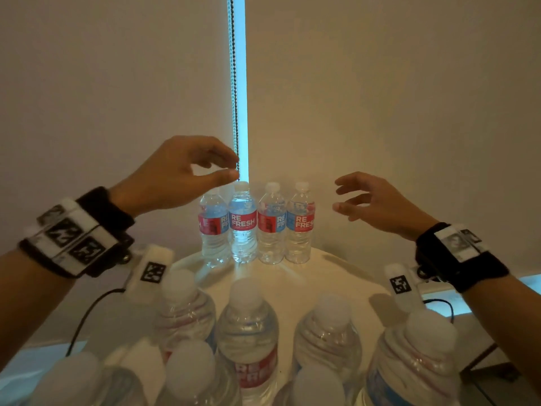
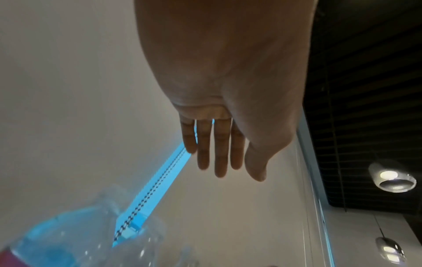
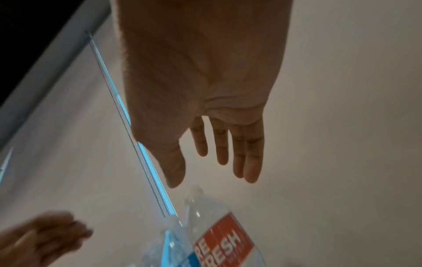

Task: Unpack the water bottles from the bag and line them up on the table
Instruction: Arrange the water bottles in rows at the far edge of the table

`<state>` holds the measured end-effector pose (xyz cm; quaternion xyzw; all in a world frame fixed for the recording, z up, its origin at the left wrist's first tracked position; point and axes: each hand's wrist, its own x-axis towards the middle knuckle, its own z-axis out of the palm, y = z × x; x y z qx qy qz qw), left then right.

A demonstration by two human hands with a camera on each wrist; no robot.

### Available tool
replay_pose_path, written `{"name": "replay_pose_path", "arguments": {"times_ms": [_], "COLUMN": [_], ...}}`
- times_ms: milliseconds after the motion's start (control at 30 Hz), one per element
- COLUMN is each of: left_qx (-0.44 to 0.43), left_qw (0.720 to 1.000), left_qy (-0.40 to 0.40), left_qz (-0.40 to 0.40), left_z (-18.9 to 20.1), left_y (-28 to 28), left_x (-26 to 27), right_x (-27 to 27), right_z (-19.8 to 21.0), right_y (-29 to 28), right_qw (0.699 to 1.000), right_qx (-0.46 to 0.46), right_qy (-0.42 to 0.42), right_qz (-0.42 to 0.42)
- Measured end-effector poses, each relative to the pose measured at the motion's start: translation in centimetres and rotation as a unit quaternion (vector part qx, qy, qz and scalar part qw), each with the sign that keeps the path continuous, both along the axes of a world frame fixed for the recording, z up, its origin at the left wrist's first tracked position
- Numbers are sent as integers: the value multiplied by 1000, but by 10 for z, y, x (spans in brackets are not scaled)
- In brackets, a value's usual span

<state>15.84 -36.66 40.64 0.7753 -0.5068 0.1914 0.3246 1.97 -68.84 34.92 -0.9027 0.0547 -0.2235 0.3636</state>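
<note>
Four bottles (image 1: 256, 224) stood upright in a tight row at the far edge of the bench (image 1: 330, 276), shoulder to shoulder with labels facing the person, probably so the line reads straight against the blind (image 1: 380, 98) behind it. Nearer than that row, more bottles (image 1: 247, 326) stood in a looser cluster, caps up; they looked less ordered, so some lining up likely remained. No bag showed in any view.

Both hands hung in the air above the row and held nothing. The left hand (image 1: 178, 174) hovered over the row's left end, thumb and forefinger near each other but with a gap, close beside the blind's bead chain (image 1: 235, 112); the wrist view showed its fingers (image 2: 220, 153) straight. The right hand (image 1: 377, 200) hovered off the row's right end, fingers (image 3: 251, 153) loosely spread. Flanking the row this way suggests the hands were clear of it after a placement or squaring-up.
</note>
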Motion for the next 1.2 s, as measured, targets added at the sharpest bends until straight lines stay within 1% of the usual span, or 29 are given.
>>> {"name": "replay_pose_path", "arguments": {"times_ms": [67,133,200,267,333,400,433,533,600,733,867,967,1033,1200], "left_qx": [9,14,37,82,118,125,125,135,148,160,147,125,105,33], "left_qw": [997,983,967,946,923,902,894,879,878,888,901,908,912,919], "left_qy": [72,161,224,278,326,369,383,397,388,355,331,326,328,361], "left_qz": [-39,-84,-113,-145,-168,-185,-195,-228,-237,-243,-237,-233,-222,-152], "left_z": [4,4,-1,-12,-28,-43,-50,-63,-68,-70,-70,-70,-71,-68], "left_y": [28,57,82,103,116,122,122,116,108,95,91,93,96,93], "left_x": [-10,-15,-15,-15,-14,-17,-20,-32,-41,-54,-57,-56,-53,-44], "right_x": [-24,-50,-78,-109,-140,-165,-175,-196,-201,-202,-199,-197,-193,-155], "right_z": [7,11,14,13,9,-2,-9,-27,-34,-34,-34,-33,-28,-7], "right_y": [-5,-8,-7,-3,6,19,27,55,71,88,90,87,84,69], "right_qw": [999,998,996,994,989,982,980,980,979,984,989,987,988,991], "right_qx": [-2,-1,7,11,2,-4,2,47,41,24,25,37,30,18], "right_qy": [-40,-57,-59,-37,13,53,63,54,40,45,26,29,28,-31], "right_qz": [11,36,70,103,147,183,187,187,195,170,146,153,150,127]}}
